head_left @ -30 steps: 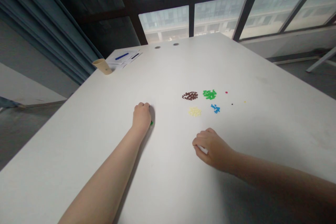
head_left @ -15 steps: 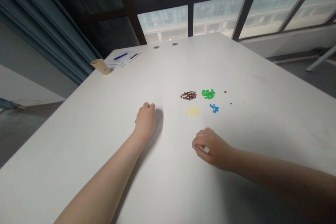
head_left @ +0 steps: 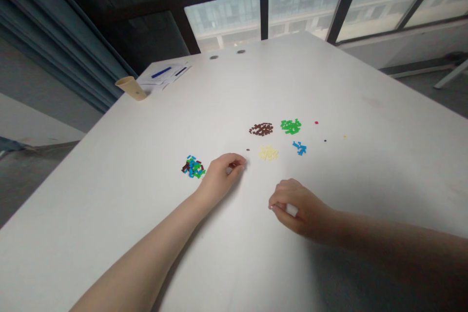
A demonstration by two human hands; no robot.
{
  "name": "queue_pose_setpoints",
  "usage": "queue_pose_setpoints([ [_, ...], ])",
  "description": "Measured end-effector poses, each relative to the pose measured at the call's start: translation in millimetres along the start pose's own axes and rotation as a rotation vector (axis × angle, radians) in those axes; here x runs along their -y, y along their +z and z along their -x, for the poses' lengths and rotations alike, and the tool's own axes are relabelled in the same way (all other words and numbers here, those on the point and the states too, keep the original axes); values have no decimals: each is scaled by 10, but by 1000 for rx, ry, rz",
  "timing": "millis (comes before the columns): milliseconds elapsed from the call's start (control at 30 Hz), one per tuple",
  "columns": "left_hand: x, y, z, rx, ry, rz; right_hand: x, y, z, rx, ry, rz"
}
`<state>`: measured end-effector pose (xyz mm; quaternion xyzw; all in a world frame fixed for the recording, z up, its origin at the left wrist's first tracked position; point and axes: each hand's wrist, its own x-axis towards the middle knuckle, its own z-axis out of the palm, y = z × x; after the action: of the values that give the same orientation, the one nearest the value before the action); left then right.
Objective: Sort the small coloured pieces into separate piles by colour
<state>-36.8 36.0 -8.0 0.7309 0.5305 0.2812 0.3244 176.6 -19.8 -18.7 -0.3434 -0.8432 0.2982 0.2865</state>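
Observation:
My left hand (head_left: 224, 169) is closed in a pinch just above the table, left of a pile of pale yellow pieces (head_left: 268, 152); I cannot make out anything in its fingertips. One loose brown piece (head_left: 247, 149) lies just beyond those fingertips. By its wrist is a mixed pile of blue, green and brown pieces (head_left: 193, 167). My right hand (head_left: 298, 207) rests on the table nearer to me, thumb and fingers curled together, and whatever they hold is too small to see. Past it are piles of blue pieces (head_left: 300, 148), green pieces (head_left: 291, 126) and brown pieces (head_left: 262, 129).
Single red (head_left: 316, 122), black (head_left: 325, 140) and yellow (head_left: 344, 136) pieces lie right of the piles. A tan cup (head_left: 132, 88) stands at the table's left edge, beside papers (head_left: 161, 76) with a blue pen (head_left: 161, 72). Windows are behind the white table (head_left: 234, 92).
My left hand has moved right from the mixed pile, which it mostly covered before, toward the yellow pile. A loose brown piece now shows near it. My right hand has barely moved.

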Motion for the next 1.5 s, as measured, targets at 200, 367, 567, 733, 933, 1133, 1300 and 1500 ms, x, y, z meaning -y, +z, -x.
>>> queue_pose_setpoints([
  [200, -212, 114, 106, 162, -426, 817, 12, -20, -9, -89, 4, -56],
  [367, -356, 200, 203, 241, -589, 1079, 9, -78, -16, -237, 84, -68],
  [567, -320, 303, 245, 301, -482, 1088, -41, -70, -37, -332, 92, -54],
  [733, -255, 377, 258, 298, -380, 1002, -74, -48, -67, -289, 82, -63],
  [933, -197, 230, 121, 131, 14, 207, -84, -59, -88, -316, 116, -79],
  [1133, -92, 83, -39, 116, 306, -609, -73, -30, -89, -327, 101, -96],
  [1300, -95, 126, -13, 109, 299, -767, -52, -21, -90, -321, 84, -107],
  [1500, -178, 158, 121, -56, 169, -991, -57, -44, -83, -376, 110, -105],
])
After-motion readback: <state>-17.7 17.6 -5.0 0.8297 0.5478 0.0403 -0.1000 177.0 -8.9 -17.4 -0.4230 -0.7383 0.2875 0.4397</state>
